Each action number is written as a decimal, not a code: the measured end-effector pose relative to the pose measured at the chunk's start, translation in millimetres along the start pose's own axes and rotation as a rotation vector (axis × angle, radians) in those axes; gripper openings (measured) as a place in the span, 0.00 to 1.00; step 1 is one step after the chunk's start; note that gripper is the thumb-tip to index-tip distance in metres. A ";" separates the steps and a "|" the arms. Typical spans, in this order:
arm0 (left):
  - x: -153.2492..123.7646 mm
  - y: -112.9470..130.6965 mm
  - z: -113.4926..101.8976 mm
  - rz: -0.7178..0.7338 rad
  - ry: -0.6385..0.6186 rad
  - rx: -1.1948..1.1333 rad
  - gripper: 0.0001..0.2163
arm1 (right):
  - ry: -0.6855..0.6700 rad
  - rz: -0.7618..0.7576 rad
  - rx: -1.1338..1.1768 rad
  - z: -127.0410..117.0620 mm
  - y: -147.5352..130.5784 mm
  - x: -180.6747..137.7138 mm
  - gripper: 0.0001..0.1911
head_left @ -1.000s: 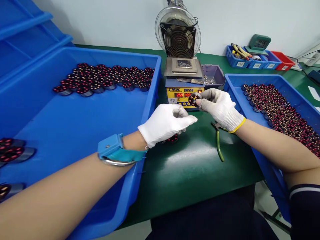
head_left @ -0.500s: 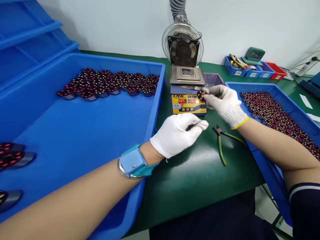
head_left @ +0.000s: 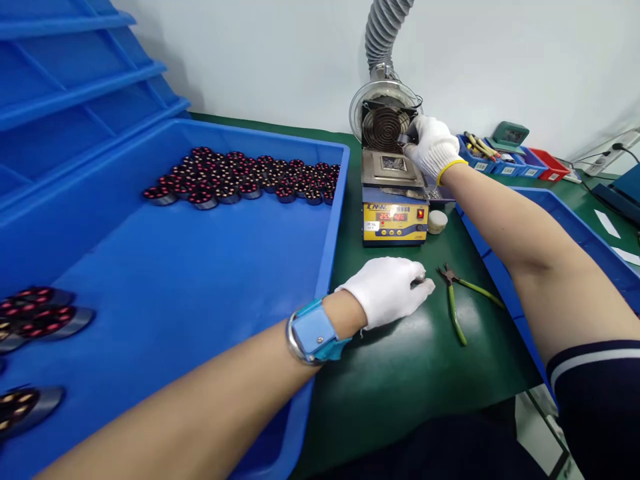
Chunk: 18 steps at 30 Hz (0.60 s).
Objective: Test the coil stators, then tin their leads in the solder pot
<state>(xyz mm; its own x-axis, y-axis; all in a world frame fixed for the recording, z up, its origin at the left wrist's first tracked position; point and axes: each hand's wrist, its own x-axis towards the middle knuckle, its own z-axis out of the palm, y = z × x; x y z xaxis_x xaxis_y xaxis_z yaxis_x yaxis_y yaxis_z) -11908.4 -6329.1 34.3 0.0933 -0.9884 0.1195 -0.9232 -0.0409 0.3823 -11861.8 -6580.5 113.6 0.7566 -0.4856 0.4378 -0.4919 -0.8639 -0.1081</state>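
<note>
My right hand point(head_left: 431, 145), in a knit glove with a yellow cuff, reaches over the top plate of the yellow-and-blue solder pot point(head_left: 395, 221), right in front of the small fan point(head_left: 385, 127). Its fingers are pinched round a small wound coil part, which is mostly hidden by the glove. My left hand point(head_left: 387, 290), in a white glove, rests on the green mat point(head_left: 400, 373) with its fingers curled in. Something small and dark shows at its fingertips. Green-handled pliers point(head_left: 456, 310) lie just to its right.
A large blue tray point(head_left: 200, 280) on the left holds rows of red-wound coils point(head_left: 240, 177); a few more lie at its near left. Another blue tray point(head_left: 580, 223) stands on the right under my arm. A white pot point(head_left: 437, 221) and small bins point(head_left: 500, 163) sit behind.
My right hand has carried the coil part up and away from the pot's front panel to above its top plate by the fan. My left hand has settled lower on the mat.
</note>
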 end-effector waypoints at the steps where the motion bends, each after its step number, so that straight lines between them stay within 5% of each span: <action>1: 0.1 0.2 -0.4 -0.003 -0.012 -0.003 0.19 | -0.006 0.000 -0.012 2.2 -0.7 1.4 0.15; 14: 0.9 0.9 -2.8 -0.034 -0.098 -0.034 0.18 | -0.117 0.005 -0.104 13.1 -5.4 3.3 0.20; 18: 0.8 1.2 -2.8 -0.061 -0.063 -0.077 0.17 | -0.053 0.019 -0.032 7.5 -4.7 3.1 0.17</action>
<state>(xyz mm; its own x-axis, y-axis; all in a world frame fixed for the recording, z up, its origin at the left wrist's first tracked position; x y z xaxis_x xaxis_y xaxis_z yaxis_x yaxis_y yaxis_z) -11908.3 -6329.5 37.5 0.1224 -0.9918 0.0369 -0.8850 -0.0922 0.4564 -11853.9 -6579.0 108.7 0.7682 -0.5088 0.3885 -0.5194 -0.8502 -0.0865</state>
